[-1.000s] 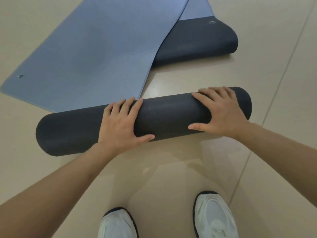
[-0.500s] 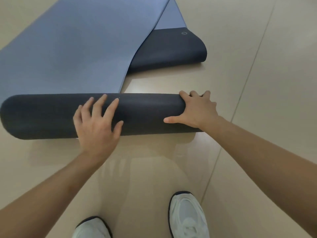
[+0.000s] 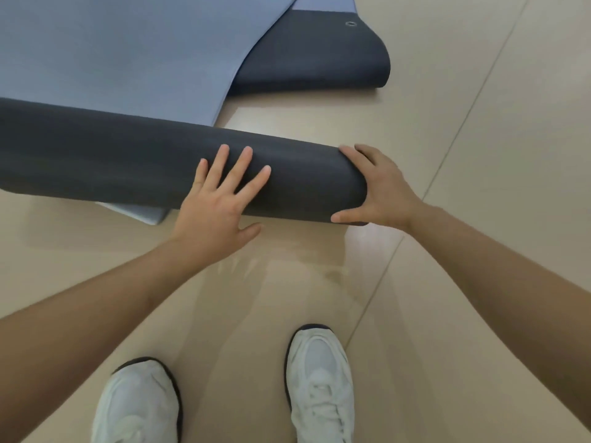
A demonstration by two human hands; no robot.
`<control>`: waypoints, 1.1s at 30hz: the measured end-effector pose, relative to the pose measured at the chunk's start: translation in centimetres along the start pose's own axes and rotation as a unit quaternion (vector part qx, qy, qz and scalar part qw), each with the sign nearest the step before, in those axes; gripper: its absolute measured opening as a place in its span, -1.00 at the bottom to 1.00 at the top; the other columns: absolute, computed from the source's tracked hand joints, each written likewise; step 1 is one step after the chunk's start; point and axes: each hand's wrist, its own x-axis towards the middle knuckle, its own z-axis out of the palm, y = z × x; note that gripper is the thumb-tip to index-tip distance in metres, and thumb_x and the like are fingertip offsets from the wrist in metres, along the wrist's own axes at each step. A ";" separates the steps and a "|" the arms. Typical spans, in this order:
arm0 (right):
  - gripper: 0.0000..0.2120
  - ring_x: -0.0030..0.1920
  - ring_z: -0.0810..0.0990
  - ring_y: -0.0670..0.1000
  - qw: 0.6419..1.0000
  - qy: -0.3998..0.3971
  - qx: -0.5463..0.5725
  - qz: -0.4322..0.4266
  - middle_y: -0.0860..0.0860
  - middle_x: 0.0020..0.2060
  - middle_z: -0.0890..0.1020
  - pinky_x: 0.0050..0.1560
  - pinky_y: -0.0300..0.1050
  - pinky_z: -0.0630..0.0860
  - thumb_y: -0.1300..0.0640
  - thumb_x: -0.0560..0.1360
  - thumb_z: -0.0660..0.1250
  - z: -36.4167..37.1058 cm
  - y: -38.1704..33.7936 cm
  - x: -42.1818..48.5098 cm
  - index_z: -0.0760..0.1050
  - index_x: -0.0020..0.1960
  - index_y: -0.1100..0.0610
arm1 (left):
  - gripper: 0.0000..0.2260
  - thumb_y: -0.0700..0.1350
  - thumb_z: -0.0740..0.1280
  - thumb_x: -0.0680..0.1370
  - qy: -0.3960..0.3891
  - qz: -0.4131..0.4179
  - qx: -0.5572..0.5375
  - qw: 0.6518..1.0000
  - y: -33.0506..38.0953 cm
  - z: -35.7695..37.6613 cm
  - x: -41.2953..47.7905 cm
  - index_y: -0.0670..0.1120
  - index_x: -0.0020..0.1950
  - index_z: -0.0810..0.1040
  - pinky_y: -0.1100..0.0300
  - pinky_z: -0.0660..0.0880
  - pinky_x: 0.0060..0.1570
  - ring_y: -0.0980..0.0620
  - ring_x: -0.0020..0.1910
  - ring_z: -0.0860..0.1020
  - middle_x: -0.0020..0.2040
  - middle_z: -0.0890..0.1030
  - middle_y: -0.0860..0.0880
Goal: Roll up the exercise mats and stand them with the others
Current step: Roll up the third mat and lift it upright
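Roll (image 3: 128,161) is laid on floor (image 3: 479,139) under both hands. Left hand (image 3: 217,203) is pressed flat on top, fingers straight; right hand (image 3: 380,190) is cupped round its end. Foam judged light, soft, springy: should be gripped mid-roll, kept squeezed against unrolling.

**Beige floor under my mats**

The glossy beige tiled floor (image 3: 479,155), crossed by thin grout lines, carries the dark grey rolled foam mat (image 3: 128,161). Its flat blue-grey unrolled stretch (image 3: 128,52) lies beyond. Beside that lie a second mat's curled dark end (image 3: 319,59) and, nearest me, my white sneakers (image 3: 319,378).
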 end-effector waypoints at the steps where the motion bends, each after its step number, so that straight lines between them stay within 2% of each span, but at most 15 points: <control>1: 0.13 0.49 0.30 0.15 1.000 0.003 0.018 0.005 0.05 0.53 0.28 0.51 0.23 0.30 -0.39 0.21 0.58 -0.4 -0.1 0.9 0.13 0.63 -0.13 | -0.14 0.22 0.46 0.48 -0.005 -0.002 0.001 1.000 -0.4 -0.2 1.0 0.06 0.68 0.16 -0.31 0.03 0.59 -0.32 0.66 0.01 0.69 0.10 -0.14; 3: 0.09 0.40 0.39 0.12 0.998 -0.004 0.055 0.026 0.04 0.45 0.37 0.43 0.09 0.39 -0.27 0.22 0.66 -1.4 -0.4 2.7 0.19 0.61 -0.12 | -0.15 0.25 0.44 0.49 -0.012 0.000 0.001 1.000 -1.2 -0.6 2.6 0.08 0.68 0.13 -0.28 0.00 0.61 -0.29 0.66 0.01 0.69 0.09 -0.12; 7: -0.03 0.25 0.50 0.07 0.995 -0.024 0.080 0.054 -0.04 0.26 0.53 0.21 -0.07 0.44 -0.26 0.20 0.67 -2.5 -0.6 4.0 0.36 0.52 -0.13 | -0.23 0.23 0.36 0.56 -0.036 0.042 -0.011 0.998 -3.5 -1.5 5.2 0.12 0.69 0.10 -0.22 0.01 0.62 -0.26 0.66 0.05 0.69 0.13 -0.09; 10: -0.26 0.17 0.60 0.02 0.980 -0.069 0.157 0.098 -0.12 0.17 0.62 0.18 -0.04 0.57 -0.26 0.23 0.66 -2.0 -1.2 3.3 0.52 0.33 -0.14 | -0.23 0.43 0.07 0.52 -0.140 0.067 0.008 0.988 -5.9 -3.4 7.5 0.23 0.67 -0.06 -0.20 -0.10 0.63 -0.21 0.68 -0.07 0.71 0.01 -0.01; 12: -0.38 0.11 0.69 0.00 0.947 -0.115 0.259 0.153 -0.13 0.09 0.69 0.16 0.03 0.65 -0.30 0.21 0.65 -0.1 -1.6 1.8 0.60 0.19 -0.14 | -0.23 0.48 -0.02 0.49 -0.163 0.038 0.020 0.986 -6.8 -4.3 8.0 0.26 0.67 0.00 -0.26 -0.14 0.60 -0.22 0.68 -0.09 0.71 0.00 0.01; 13: -0.37 0.07 0.72 -0.01 0.929 -0.133 0.297 0.175 -0.12 0.06 0.71 0.16 0.09 0.67 -0.35 0.18 0.63 1.3 -2.1 0.7 0.62 0.16 -0.13 | -0.27 0.46 0.01 0.52 -0.147 0.017 0.008 0.989 -6.9 -4.5 7.6 0.25 0.66 0.09 -0.29 -0.11 0.59 -0.24 0.67 -0.04 0.70 0.06 -0.01; 15: -0.31 0.05 0.73 -0.05 0.908 -0.142 0.345 0.189 -0.14 0.07 0.72 0.18 0.13 0.66 -0.44 0.19 0.57 4.6 -3.3 -1.6 0.60 0.21 -0.13 | -0.43 0.29 0.18 0.63 -0.063 -0.014 -0.039 0.997 -5.9 -4.1 5.4 0.15 0.62 0.30 -0.32 0.01 0.57 -0.30 0.62 0.14 0.66 0.23 -0.08; 18: -0.32 0.13 0.65 -0.13 0.911 -0.103 0.363 0.168 -0.23 0.14 0.65 0.23 -0.02 0.60 -0.46 0.30 0.50 7.5 -5.6 -4.3 0.50 0.30 -0.17 | -0.56 0.04 0.28 0.68 0.069 -0.110 -0.109 0.986 -2.4 -2.4 0.3 -0.01 0.55 0.43 -0.22 0.13 0.57 -0.29 0.59 0.24 0.62 0.31 -0.15; 19: -0.34 0.13 0.62 -0.14 0.915 -0.091 0.356 0.163 -0.24 0.15 0.62 0.21 -0.07 0.58 -0.44 0.33 0.49 7.6 -6.0 -4.7 0.47 0.31 -0.19 | -0.54 0.03 0.29 0.67 0.088 -0.161 -0.139 0.973 -0.8 -2.1 -1.5 -0.03 0.56 0.40 -0.18 0.13 0.58 -0.27 0.61 0.19 0.64 0.25 -0.16; 21: -0.34 0.13 0.59 -0.16 0.921 -0.084 0.345 0.158 -0.24 0.15 0.59 0.16 -0.13 0.55 -0.41 0.36 0.49 7.5 -6.7 -5.1 0.43 0.35 -0.18 | -0.43 0.08 0.33 0.65 0.067 -0.269 -0.219 0.935 2.6 -1.8 -5.1 -0.02 0.62 0.29 -0.09 0.11 0.59 -0.22 0.65 0.06 0.69 0.09 -0.15; 24: -0.30 0.14 0.59 -0.11 0.932 -0.068 0.325 0.148 -0.20 0.17 0.58 0.14 -0.13 0.55 -0.41 0.37 0.48 7.6 -7.1 -5.3 0.41 0.39 -0.13 | -0.24 0.11 0.41 0.59 0.001 -0.387 -0.384 0.838 7.1 -1.3 -9.6 0.07 0.68 0.08 0.09 0.08 0.55 -0.06 0.65 0.02 0.70 -0.04 -0.06; 27: -0.27 0.16 0.59 -0.08 0.937 -0.059 0.313 0.139 -0.18 0.20 0.58 0.18 -0.09 0.57 -0.44 0.36 0.46 7.9 -7.3 -5.6 0.42 0.40 -0.12 | -0.13 0.11 0.49 0.53 -0.007 -0.409 -0.529 0.744 9.5 -0.7 -11.6 0.13 0.68 0.02 -0.03 0.29 0.56 0.07 0.59 0.24 0.64 0.17 0.04; 29: -0.28 0.17 0.58 -0.08 0.940 -0.059 0.311 0.129 -0.16 0.22 0.58 0.19 -0.10 0.57 -0.43 0.38 0.46 8.0 -7.3 -5.8 0.42 0.41 -0.11 | -0.10 0.02 0.50 0.55 -0.008 -0.415 -0.586 0.696 10.1 -0.7 -11.5 0.13 0.69 -0.05 0.13 0.43 0.44 0.24 0.46 0.39 0.56 0.33 0.11; 31: -0.30 0.19 0.58 -0.11 0.940 -0.062 0.315 0.116 -0.17 0.23 0.58 0.22 -0.10 0.58 -0.41 0.40 0.46 7.9 -7.1 -6.0 0.42 0.40 -0.10 | -0.09 -0.08 0.47 0.59 -0.008 -0.418 -0.616 0.668 10.6 -0.7 -11.1 0.09 0.70 -0.13 0.38 0.47 0.21 0.43 0.26 0.48 0.48 0.39 0.17; 33: -0.33 0.19 0.59 -0.13 0.938 -0.061 0.326 0.103 -0.18 0.22 0.58 0.24 -0.06 0.60 -0.39 0.39 0.48 8.0 -6.6 -6.2 0.43 0.38 -0.11 | -0.09 -0.12 0.47 0.60 0.007 -0.424 -0.626 0.655 10.9 -0.1 -10.7 0.08 0.69 -0.14 0.43 0.47 0.12 0.47 0.19 0.50 0.44 0.39 0.20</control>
